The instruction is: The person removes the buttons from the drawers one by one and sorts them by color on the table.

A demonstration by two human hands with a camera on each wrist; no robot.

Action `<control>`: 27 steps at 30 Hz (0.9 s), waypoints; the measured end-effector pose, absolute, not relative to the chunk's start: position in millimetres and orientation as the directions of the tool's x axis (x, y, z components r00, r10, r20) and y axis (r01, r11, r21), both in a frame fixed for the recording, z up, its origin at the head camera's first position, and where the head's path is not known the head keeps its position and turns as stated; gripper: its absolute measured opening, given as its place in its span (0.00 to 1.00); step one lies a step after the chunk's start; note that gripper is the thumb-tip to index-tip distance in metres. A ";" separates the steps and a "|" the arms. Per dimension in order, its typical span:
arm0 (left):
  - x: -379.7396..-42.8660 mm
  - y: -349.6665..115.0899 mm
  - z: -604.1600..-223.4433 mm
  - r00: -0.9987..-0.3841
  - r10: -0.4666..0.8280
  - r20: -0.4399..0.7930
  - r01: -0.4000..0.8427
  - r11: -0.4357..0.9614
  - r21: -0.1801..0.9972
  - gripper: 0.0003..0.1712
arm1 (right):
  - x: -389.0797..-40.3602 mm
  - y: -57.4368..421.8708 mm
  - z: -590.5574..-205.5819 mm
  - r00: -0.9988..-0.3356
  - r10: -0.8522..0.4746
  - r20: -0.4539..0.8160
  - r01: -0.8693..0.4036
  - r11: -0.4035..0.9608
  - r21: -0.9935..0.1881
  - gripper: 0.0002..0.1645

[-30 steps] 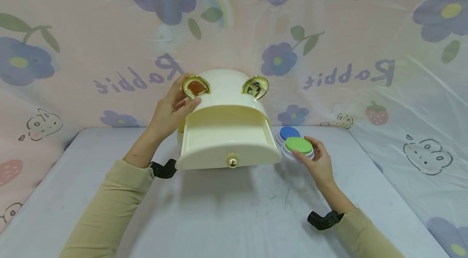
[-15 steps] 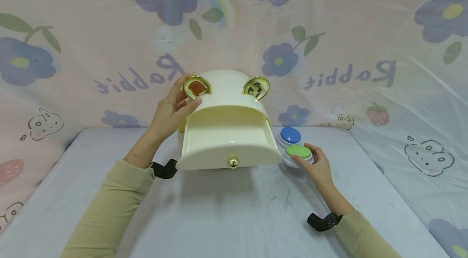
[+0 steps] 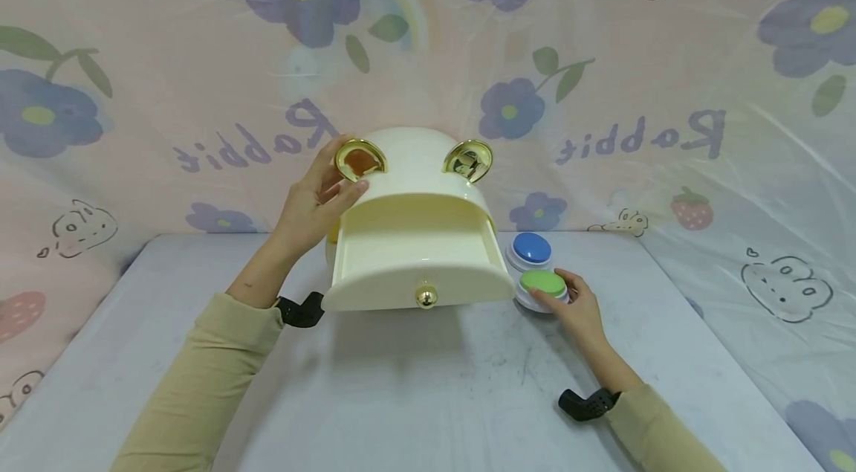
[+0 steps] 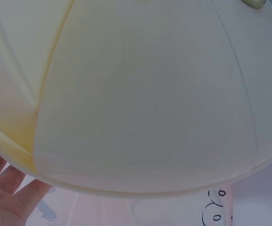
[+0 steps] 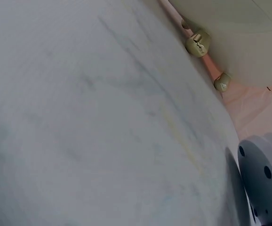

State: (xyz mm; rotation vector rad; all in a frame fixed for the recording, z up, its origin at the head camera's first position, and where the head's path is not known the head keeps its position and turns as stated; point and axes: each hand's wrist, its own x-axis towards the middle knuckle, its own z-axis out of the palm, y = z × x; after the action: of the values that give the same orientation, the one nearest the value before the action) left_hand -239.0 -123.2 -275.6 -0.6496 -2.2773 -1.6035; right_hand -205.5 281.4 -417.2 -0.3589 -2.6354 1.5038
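Observation:
A cream box (image 3: 413,160) with two round gold ears stands on the table, its front drawer (image 3: 417,286) pulled out. My left hand (image 3: 310,201) holds the box's left gold ear (image 3: 361,159), thumb in front and fingers behind. In the left wrist view, the box's smooth side (image 4: 145,103) fills most of the picture. To the right of the drawer, my right hand (image 3: 582,308) grips a round white push button with a green top (image 3: 543,282) by its edge. Its base with small holes (image 5: 263,181) shows in the right wrist view; whether it touches the table I cannot tell.
Just behind the green-topped button stands a similar one with a blue top (image 3: 531,247). A gold knob (image 3: 426,297) projects from the drawer front. Small gold feet (image 5: 198,43) support the box. Flower-printed cloth (image 3: 414,70) hangs behind the white table (image 3: 414,398).
My right hand has lowered the green-topped button and brought it slightly nearer the front, so more of the blue-topped one shows. My left hand stays on the ear.

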 end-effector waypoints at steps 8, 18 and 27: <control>-239.3 -123.0 -276.1 -0.868 0.192 0.459 0.497 0.297 0.815 0.37 | -199.5 285.3 -417.1 -0.978 0.204 -0.053 0.155 0.523 -0.838 0.51; -238.2 -123.6 -273.8 -0.874 0.198 0.444 0.486 0.296 0.822 0.38 | -193.7 292.3 -419.1 -0.988 0.148 -0.031 0.109 0.551 -0.828 0.50; -237.6 -123.8 -274.1 -0.869 0.198 0.453 0.494 0.296 0.818 0.38 | -188.9 289.8 -415.9 -0.988 0.148 -0.036 0.112 0.550 -0.827 0.49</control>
State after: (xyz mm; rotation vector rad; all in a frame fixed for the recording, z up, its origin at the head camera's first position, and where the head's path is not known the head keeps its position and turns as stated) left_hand -237.6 -123.8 -274.1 -0.6312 -2.3008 -1.6001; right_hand -188.9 289.8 -415.9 -0.2289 -2.7322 1.4541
